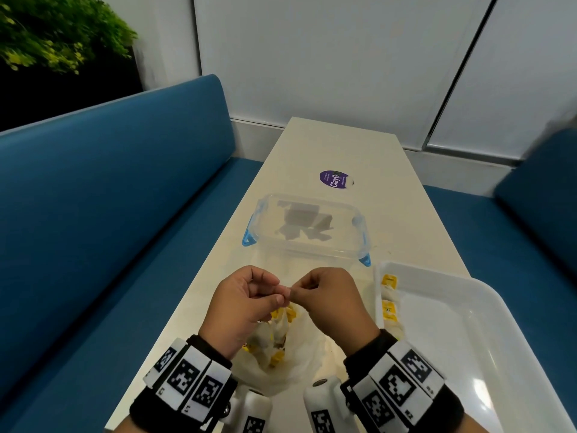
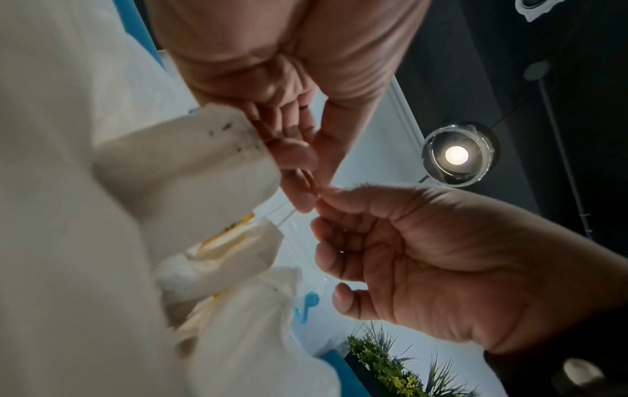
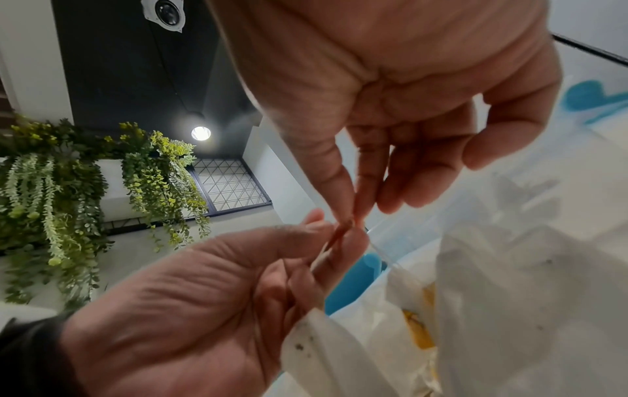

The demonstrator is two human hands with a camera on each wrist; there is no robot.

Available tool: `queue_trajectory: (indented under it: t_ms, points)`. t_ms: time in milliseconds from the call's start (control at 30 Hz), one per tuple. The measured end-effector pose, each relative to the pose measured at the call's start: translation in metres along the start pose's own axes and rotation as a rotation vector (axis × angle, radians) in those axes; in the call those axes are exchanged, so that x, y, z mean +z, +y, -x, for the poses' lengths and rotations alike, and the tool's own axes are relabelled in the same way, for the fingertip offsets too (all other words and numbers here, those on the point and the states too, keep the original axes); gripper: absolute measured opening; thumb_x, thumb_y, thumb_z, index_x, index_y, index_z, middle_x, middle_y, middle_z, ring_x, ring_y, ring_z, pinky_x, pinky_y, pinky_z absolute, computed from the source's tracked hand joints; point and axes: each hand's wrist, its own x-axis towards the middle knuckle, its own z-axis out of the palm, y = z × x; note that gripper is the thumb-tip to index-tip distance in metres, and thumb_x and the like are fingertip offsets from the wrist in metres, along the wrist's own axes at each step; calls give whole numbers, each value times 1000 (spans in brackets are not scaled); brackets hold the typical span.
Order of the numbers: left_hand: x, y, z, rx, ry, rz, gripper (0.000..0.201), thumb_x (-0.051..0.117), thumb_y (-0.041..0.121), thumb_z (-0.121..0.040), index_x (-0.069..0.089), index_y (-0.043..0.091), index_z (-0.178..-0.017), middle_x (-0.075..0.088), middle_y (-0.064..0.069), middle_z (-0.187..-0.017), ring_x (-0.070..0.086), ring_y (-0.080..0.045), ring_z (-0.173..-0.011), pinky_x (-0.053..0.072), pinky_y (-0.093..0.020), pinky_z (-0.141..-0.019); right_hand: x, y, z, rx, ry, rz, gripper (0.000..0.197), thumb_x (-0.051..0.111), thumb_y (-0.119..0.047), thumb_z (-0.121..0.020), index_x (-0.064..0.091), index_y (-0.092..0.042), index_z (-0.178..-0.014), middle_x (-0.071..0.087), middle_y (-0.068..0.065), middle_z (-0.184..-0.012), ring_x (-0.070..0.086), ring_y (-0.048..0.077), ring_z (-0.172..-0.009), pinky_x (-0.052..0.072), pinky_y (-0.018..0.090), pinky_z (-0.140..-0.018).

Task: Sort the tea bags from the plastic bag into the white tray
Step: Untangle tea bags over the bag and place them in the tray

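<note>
A clear plastic bag [image 1: 299, 348] lies on the table in front of me, holding several tea bags [image 1: 278, 332] with yellow tags. My left hand [image 1: 281, 295] and right hand [image 1: 296, 292] meet fingertip to fingertip just above it. Each pinches the bag's thin top edge [image 3: 377, 247] between thumb and forefinger. In the left wrist view a white tea bag [image 2: 204, 166] hangs inside the film beside my left hand [image 2: 306, 188]. The white tray [image 1: 468, 339] sits to the right, with a few tea bags [image 1: 389, 307] along its left side.
A clear lidded container [image 1: 359, 220] with blue clips stands behind the hands, and a purple sticker [image 1: 335, 179] lies beyond it. Blue benches [image 1: 109, 214] flank the narrow table on both sides. The tray reaches the table's near right edge.
</note>
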Motion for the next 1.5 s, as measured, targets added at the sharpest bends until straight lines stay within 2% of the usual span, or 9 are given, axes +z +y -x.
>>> queue_trajectory:
  t_ms: [133,400,500,567,700,833,1000,1367,1500]
  points:
    - [-1,1,1,23,28,-15,19,64,-10,-79,57,7,-86,73,-2,-70,69,-11,-64,50,-19,-51,3,0,-1,-6,-29,-14,23,65,-17,-84,56,-18,-63,52,-5,-61,46,6,-56,39,20,-56]
    - [-2,2,-4,-14,37,-53,19,62,-7,-81,56,10,-86,71,-7,-75,67,-10,-59,45,-17,-47,1,-3,-2,15,-231,10,20,48,-17,-95,50,-17,-75,50,-2,-74,44,10,-68,36,20,-61]
    - [-2,3,-5,-26,40,-55,18,65,-5,-80,57,10,-86,71,-7,-75,67,-11,-60,45,-18,-48,0,-2,-3,31,-208,33,23,47,-17,-95,49,-20,-73,51,-1,-76,47,13,-72,37,20,-61]
    - [-2,2,-4,-29,47,-52,19,66,-5,-79,57,10,-87,72,-8,-75,68,-11,-60,45,-18,-47,0,0,-3,31,-167,34,23,51,-16,-94,52,-20,-71,51,-3,-71,46,10,-65,37,19,-58]
    - [-3,-1,-4,-32,82,-42,21,67,-5,-78,58,12,-86,72,-8,-76,66,-17,-66,42,-21,-48,0,1,-1,67,-138,-49,15,61,-18,-88,66,-10,-77,54,-2,-64,46,8,-55,38,18,-51]
    - [-3,-3,-2,-27,104,-43,21,68,-4,-77,58,12,-85,72,-7,-74,65,-20,-70,41,-22,-49,2,0,0,89,-104,-106,17,68,-21,-84,70,-6,-76,57,2,-64,47,10,-53,38,19,-49]
    - [0,0,1,2,117,-83,20,70,-2,-76,59,13,-82,71,-3,-71,65,-12,-63,44,-15,-46,4,-1,1,116,-85,-143,22,70,-23,-82,69,-3,-75,54,4,-60,45,12,-51,36,20,-46]
    - [-4,0,1,4,103,-127,19,66,-5,-79,59,12,-83,71,-8,-77,64,-13,-62,44,-14,-45,1,-2,1,127,-191,-122,19,53,-15,-91,56,-17,-73,52,-2,-70,47,10,-66,36,19,-56]
    - [-7,0,-1,-4,74,-158,17,65,-4,-80,60,12,-83,72,-7,-79,62,-14,-62,46,-21,-52,-2,-3,0,122,-255,-85,16,48,-13,-91,56,-16,-79,52,-2,-73,47,12,-71,36,21,-60]
